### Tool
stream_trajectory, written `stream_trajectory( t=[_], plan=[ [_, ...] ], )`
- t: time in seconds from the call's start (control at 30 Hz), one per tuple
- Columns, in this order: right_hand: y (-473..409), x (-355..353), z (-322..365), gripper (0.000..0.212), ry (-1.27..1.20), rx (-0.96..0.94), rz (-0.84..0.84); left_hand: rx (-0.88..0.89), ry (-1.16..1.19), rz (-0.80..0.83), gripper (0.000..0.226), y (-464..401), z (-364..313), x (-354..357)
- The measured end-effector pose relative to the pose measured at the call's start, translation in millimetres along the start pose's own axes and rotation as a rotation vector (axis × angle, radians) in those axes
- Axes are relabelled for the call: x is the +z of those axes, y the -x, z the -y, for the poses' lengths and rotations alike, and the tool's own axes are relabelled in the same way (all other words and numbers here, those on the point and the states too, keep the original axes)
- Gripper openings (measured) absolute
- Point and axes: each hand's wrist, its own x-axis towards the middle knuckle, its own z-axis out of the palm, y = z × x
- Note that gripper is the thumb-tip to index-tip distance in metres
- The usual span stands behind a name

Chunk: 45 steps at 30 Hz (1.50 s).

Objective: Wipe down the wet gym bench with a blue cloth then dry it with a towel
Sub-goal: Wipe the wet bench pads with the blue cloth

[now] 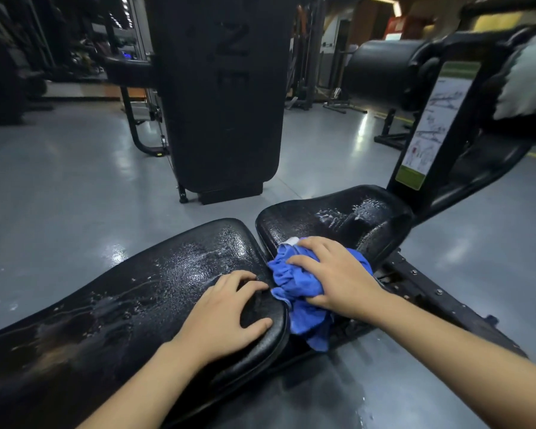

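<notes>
Grey, glossy gym flooring (75, 196) is seen spreading behind a black padded gym bench (130, 305) made of two vinyl pads, both beaded with water droplets and smeared with foamy streaks. Beyond the bench, a tall black upright pad (223, 97) is stood on the floor, and a black machine frame carrying a white instruction placard (430, 125) is raised at the bench's far right end, next to a black cylindrical roller pad (381, 75). A white fluffy towel (526, 85) is draped over the frame at the upper right, well apart from the hands. The left hand (223, 317) is laid flat on the near right corner of the long pad, its fingers (248, 287) spread wide and curled slightly over the pad's rounded edge, with nothing held. The right hand (331, 274) is pressed palm-down on a crumpled blue microfibre cloth (297, 289), the fingers splayed over the bunched fabric rather than closed around it. The cloth is placed at the gap between the two pads, resting against the near left edge of the smaller seat pad (338, 218) and drooping down past the long pad's end towards the frame below. A small white tag is visible at the cloth's far edge. Wet patches are seen on the floor near the bench's base.
</notes>
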Motion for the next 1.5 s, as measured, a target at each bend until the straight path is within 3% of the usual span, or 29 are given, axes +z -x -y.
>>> stream_trajectory(
  t=[0.2, 0.47, 0.6, 0.8, 1.03, 1.2, 1.3, 1.5],
  plan=[
    [-12, -4, -29, 0.070, -0.051, 0.039, 0.001, -0.005, 0.012, -0.007, 0.065, -1, 0, 0],
    [-47, -32, -136, 0.061, 0.011, 0.395, -0.020, 0.008, 0.027, -0.003, 0.064, -2, 4, 0],
    [-59, -33, -155, 0.057, 0.034, 0.560, -0.007, 0.023, 0.023, -0.001, 0.064, -2, 7, 0],
    [-46, -26, -111, 0.067, 0.080, 0.481, -0.012, 0.028, 0.017, 0.003, 0.064, -4, 5, 0],
    [-10, -7, 1, 0.077, 0.056, 0.130, -0.043, 0.007, 0.011, 0.004, 0.066, -2, 0, -2],
    [-8, 1, -9, 0.070, 0.049, 0.036, -0.056, 0.003, 0.013, -0.014, 0.064, -1, 1, 1],
    [-13, -4, -35, 0.065, -0.032, 0.083, -0.086, 0.005, 0.004, -0.023, 0.062, -2, 2, 2],
    [-9, -30, -134, 0.060, -0.080, 0.460, -0.168, 0.009, -0.013, -0.064, 0.051, -11, 1, 1]
  ],
)
